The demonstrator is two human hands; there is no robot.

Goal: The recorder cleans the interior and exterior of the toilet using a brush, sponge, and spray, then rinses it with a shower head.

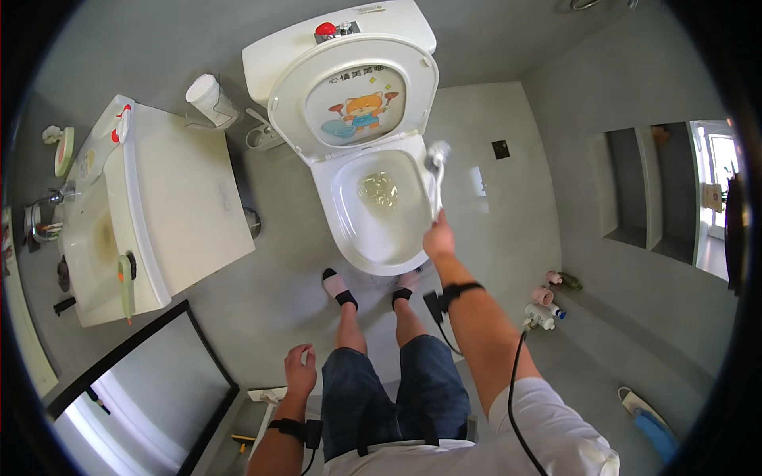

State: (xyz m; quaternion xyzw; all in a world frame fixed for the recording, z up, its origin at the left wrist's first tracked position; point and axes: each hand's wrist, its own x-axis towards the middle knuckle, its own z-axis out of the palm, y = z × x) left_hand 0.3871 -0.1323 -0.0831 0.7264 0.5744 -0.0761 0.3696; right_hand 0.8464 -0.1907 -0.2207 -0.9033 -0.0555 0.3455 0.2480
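My right hand point(440, 238) is closed around the white handle of a toilet brush point(436, 178). The brush's greyish head points away from me, over the right rim of the toilet point(337, 214). Yellowish, rippled water lies in the bowl, and the white toilet lid point(295, 103) stands raised against the tank with a cartoon animal on it. Low beside my left thigh, my left hand point(300, 370) hangs with loosely bent fingers and nothing in it.
A white washbasin cabinet point(190, 206) stands at the left, with a green-handled brush point(126, 285) on its edge. A brush holder point(260, 139) and a white bin point(209, 99) are left of the toilet. Several bottles point(542, 316) stand at the right. A floor drain point(500, 149) lies beyond.
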